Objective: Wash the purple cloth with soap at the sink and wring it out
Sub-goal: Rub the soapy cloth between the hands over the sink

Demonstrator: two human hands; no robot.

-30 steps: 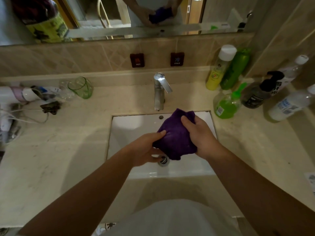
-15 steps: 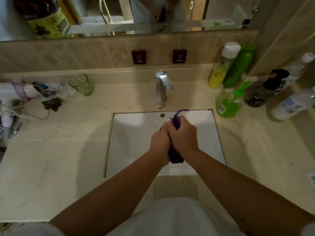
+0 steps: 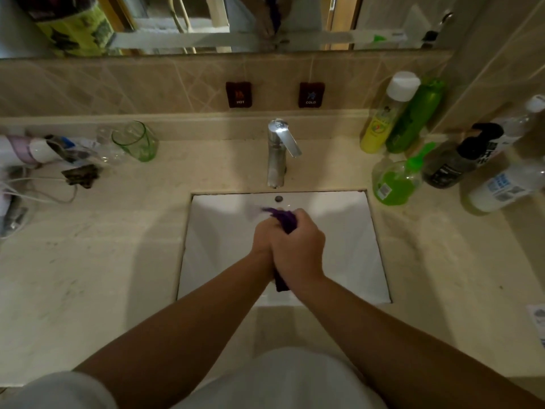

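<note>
Tightly between both hands, purple cloth.

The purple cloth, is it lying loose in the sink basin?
No, the purple cloth is squeezed between the left hand and right hand above the basin.

I see the purple cloth over the white sink; green glass at ten o'clock, yellow bottle at two, beige marbled counter.
</note>
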